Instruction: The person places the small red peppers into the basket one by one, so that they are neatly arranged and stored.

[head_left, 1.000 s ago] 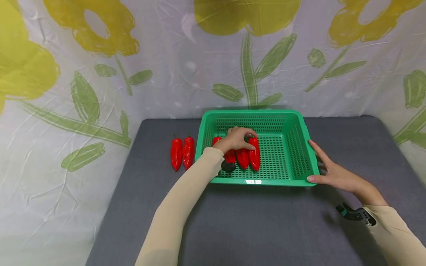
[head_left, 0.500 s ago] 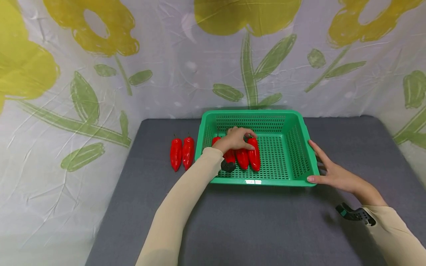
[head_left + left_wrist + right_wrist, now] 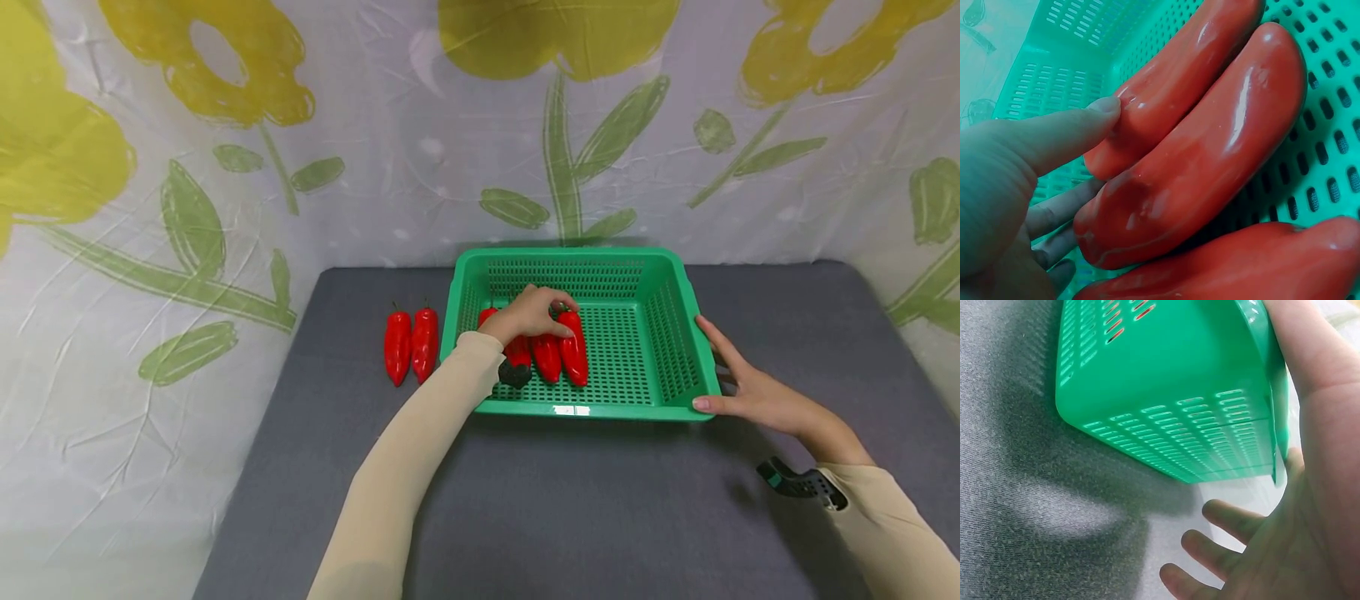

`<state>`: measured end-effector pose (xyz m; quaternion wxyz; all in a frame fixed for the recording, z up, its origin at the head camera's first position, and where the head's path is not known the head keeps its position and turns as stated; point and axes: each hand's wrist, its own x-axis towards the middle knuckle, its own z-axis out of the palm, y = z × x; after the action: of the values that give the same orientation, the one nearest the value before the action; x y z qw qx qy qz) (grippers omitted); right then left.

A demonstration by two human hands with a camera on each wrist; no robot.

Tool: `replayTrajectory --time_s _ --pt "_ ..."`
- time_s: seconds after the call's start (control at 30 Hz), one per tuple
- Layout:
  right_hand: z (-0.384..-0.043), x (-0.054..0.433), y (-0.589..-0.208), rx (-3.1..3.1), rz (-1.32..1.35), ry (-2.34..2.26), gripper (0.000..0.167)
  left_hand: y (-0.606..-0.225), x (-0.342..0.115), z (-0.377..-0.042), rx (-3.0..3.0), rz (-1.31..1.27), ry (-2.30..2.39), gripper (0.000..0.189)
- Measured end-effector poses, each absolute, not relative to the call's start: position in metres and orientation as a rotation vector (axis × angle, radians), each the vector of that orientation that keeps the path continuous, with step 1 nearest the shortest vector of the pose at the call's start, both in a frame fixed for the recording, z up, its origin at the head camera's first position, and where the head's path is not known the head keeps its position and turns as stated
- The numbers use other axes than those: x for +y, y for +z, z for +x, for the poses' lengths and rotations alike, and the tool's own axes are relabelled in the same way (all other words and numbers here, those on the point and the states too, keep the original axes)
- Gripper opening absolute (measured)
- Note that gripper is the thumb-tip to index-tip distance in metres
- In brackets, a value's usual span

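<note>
Several glossy red peppers lie side by side in the left half of a green plastic basket [image 3: 600,412]. My left hand [image 3: 531,315] reaches in over them and pinches the rightmost red pepper [image 3: 576,360] near its stem end. In the left wrist view the thumb lies on that pepper, and other fingers pass behind the end of the neighbouring pepper [image 3: 1229,137]. My right hand [image 3: 744,390] touches the basket's right side, thumb on the front corner. The right wrist view shows several of its fingers spread and apart from the wall.
Two more red peppers [image 3: 411,343] lie on the dark grey cloth [image 3: 585,508], left of the basket. A flowered curtain [image 3: 420,150] stands right behind the basket. A black wrist strap [image 3: 801,483] is at my right sleeve.
My left hand's thumb and index have closed slightly on the rightmost pepper. The basket, the right hand and the other peppers show no visible movement.
</note>
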<state>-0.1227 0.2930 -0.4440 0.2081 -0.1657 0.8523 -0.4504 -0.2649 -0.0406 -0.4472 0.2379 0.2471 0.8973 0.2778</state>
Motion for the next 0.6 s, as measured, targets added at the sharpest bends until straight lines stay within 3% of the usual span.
replayTrajectory --time_s 0.6 --pt "-0.122 0.2928 -0.445 2.372 -0.469 -1.256 0.113 -0.4493 -0.0396 -0.2675 2.52 0.682 0.659 0.048"
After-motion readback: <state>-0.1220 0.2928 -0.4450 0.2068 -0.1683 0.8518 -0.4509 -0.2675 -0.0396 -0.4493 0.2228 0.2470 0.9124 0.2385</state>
